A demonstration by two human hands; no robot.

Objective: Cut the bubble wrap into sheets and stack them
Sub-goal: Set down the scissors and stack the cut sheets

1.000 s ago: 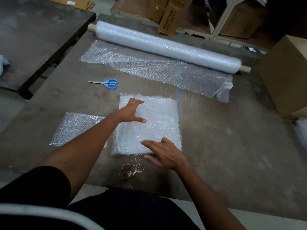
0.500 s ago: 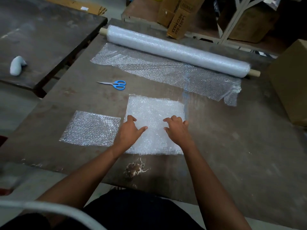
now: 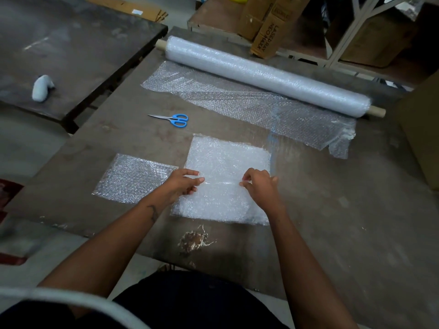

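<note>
While both hands pinch a raised fold across the stack of cut sheets (image 3: 225,162) on the tabletop (image 3: 332,222), left hand (image 3: 180,186) and right hand (image 3: 260,186) each keep a closed grip on it. The bubble wrap roll (image 3: 266,74) lies beyond; cardboard boxes (image 3: 268,24) stand behind, contents unseen.

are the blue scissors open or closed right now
Closed. The scissors lie flat on the table, blades together in one point, untouched by either hand.

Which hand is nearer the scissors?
Left. The left hand pinches the stack on the scissors' side, nearer them; the right hand pinches it farther right.
</note>
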